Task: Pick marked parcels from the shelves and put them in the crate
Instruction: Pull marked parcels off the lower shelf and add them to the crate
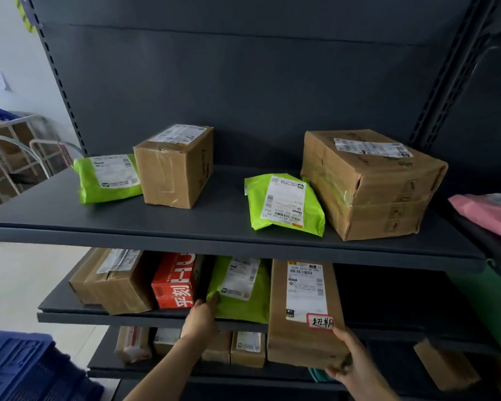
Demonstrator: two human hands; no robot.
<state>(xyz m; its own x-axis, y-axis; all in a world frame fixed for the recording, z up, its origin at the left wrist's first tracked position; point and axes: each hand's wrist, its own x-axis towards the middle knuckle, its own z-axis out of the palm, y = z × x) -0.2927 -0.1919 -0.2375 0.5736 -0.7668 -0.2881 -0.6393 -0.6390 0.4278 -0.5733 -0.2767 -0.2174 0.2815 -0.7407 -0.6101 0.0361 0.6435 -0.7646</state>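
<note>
Blue crate [21,363] sits at lower left, well to the left of both hands. It is cut by the frame edge, and its contents cannot be made out. Middle shelf [70,315] carries four parcels in a row.

Marked parcel [301,337] is long, flat and brown, with a red-edged handwritten tag [320,322]. It juts out past the shelf's front edge. Right hand [352,361] grips its near right corner, thumb on top just beside the tag, fingers [334,371] curled under the edge.

Left hand [201,314] is against the near left corner of a green mailer [240,287], which lies just left of the marked parcel. Its fingers are hidden there, so pinching or merely touching cannot be told. Red box [175,285] lies just left of that hand. Small cartons [248,347] on the shelf below are partly hidden.
</note>
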